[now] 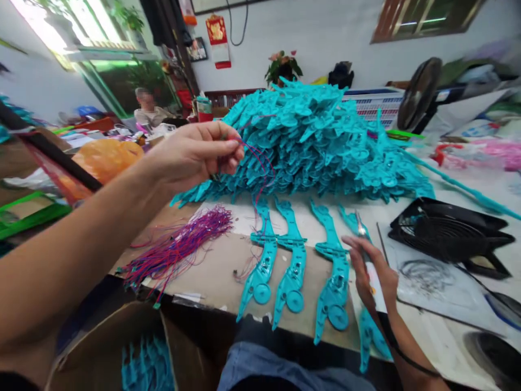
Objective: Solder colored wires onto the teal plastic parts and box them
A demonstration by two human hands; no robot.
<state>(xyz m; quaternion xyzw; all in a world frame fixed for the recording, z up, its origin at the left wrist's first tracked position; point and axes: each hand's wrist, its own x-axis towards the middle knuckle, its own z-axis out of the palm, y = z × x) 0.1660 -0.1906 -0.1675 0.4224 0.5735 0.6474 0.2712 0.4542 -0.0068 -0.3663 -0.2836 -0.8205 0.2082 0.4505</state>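
Note:
My left hand (207, 149) is raised in front of the teal heap, thumb and fingertips pinched on thin red and blue wires (266, 168). The wires trail down toward the leftmost of several teal plastic toy-like parts (266, 255) lying in a row on the table. In my right hand (386, 274) is a soldering iron (374, 285) with a white handle and black cord, its metal tip pointing up and away over the rightmost part. A loose bundle of red and blue wires (183, 244) lies left of the row.
A tall heap of teal parts (301, 141) fills the table's back. At right are a black fan (443, 233) and a flat board (431, 293). A cardboard box (101, 336) with teal parts stands below left. Another person (148, 111) sits in the background.

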